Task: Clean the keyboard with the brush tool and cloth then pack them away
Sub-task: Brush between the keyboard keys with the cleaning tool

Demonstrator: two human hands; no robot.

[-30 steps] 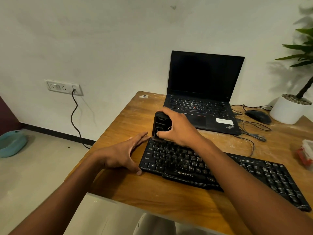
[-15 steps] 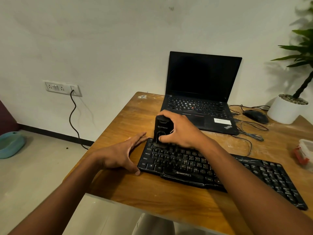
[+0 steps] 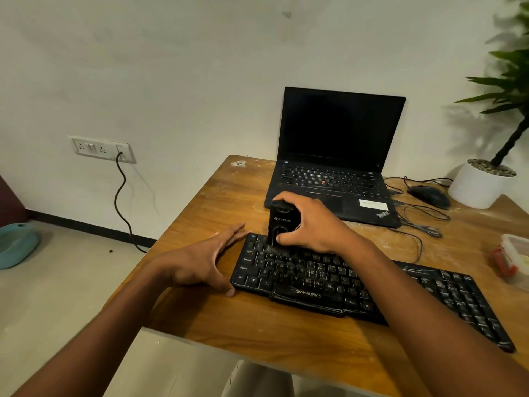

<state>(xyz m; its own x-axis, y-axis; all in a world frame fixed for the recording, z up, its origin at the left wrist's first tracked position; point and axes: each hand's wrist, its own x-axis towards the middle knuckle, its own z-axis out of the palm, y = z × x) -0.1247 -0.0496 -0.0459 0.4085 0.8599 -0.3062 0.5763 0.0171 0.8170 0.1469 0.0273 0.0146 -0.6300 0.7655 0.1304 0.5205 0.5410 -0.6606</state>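
Near the tabletop's (image 3: 200, 333) left edge, the right hand (image 3: 312, 224) grips the small, rigid, probably light brush tool (image 3: 282, 223) by its sides, bristles on the keyboard (image 3: 372, 290), while the flat left hand (image 3: 200, 262) steadies its end.

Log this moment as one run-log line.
stage: brushing | right hand: grips brush tool on keyboard top-left keys | left hand: flat, steadying keyboard's left edge | cloth: unseen
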